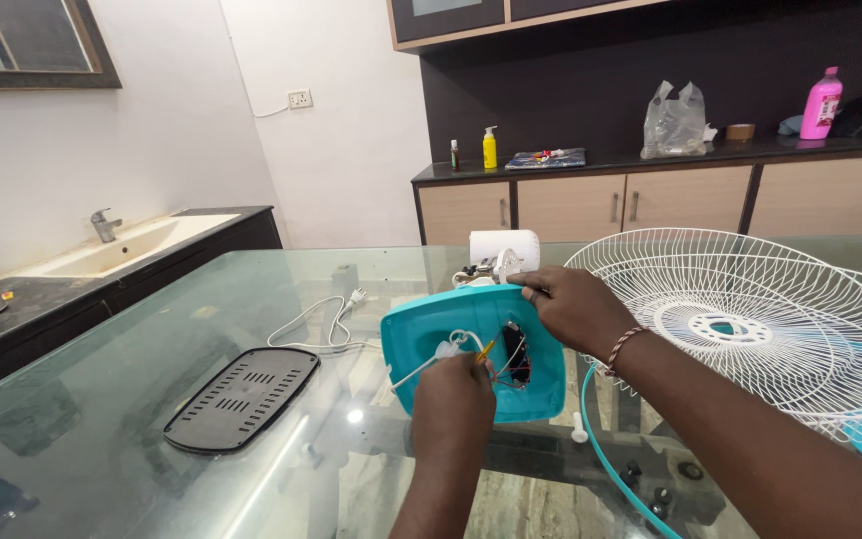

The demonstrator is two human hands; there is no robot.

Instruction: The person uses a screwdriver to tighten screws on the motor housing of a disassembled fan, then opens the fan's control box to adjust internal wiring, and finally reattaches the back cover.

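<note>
A turquoise fan base (451,329) stands tilted on its edge on the glass table (152,329), underside toward me, with wires showing in a dark opening (516,354). My left hand (454,391) pinches a small yellow-handled tool and white wires at the base's lower middle. My right hand (576,304) grips the top right edge of the base. Behind the base sits the white fan motor housing (504,250).
A black vented cover plate (243,397) lies to the left, with a white power cord and plug (331,319) beside it. White wire fan grilles (750,319) lie at right. A sink counter (112,250) is at left, cabinets with bottles and a bag behind.
</note>
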